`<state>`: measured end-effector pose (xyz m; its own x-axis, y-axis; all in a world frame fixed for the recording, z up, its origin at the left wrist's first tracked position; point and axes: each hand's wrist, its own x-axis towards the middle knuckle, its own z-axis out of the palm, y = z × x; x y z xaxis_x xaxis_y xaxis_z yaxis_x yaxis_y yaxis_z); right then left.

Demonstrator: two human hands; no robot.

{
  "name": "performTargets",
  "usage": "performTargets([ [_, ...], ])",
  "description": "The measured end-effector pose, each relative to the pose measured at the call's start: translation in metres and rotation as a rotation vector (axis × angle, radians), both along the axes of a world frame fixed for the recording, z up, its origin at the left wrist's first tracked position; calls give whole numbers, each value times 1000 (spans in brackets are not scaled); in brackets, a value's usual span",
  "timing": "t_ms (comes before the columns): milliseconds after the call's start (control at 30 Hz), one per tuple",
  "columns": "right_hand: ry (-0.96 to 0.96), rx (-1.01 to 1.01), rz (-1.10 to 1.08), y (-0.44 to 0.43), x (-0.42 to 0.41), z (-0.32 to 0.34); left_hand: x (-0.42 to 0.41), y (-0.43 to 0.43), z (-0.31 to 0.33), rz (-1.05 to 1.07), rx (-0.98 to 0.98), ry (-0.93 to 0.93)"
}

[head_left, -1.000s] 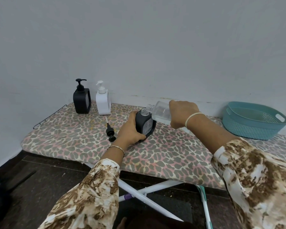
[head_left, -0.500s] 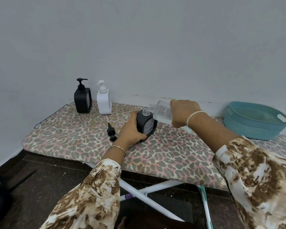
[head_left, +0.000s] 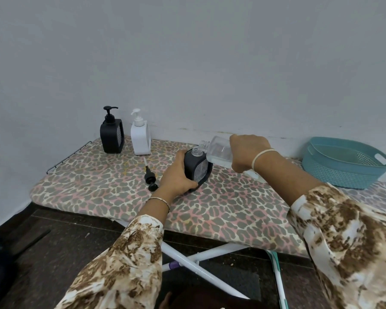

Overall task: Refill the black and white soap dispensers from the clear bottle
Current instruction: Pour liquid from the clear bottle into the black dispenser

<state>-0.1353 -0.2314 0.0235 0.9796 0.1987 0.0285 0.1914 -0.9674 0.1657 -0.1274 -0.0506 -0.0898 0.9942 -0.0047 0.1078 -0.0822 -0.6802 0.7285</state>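
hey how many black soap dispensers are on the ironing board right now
2: one black dispenser stands capped by the wall beside the white one; the open black dispenser is mid-board, held by the left hand.

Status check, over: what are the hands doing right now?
Left hand steadying open black dispenser. Right hand tipping clear bottle, mouth by its neck. Removed pump lying beside, clear of the pour.

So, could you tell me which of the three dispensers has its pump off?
The black dispenser held in the left hand; its neck is open and its pump lies on the board. The two by the wall keep theirs.
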Motion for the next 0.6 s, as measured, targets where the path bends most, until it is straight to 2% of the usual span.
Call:
performTargets([
  [600,34,-19,-4,2,-2,3,1,0,-1,12,-2,12],
])
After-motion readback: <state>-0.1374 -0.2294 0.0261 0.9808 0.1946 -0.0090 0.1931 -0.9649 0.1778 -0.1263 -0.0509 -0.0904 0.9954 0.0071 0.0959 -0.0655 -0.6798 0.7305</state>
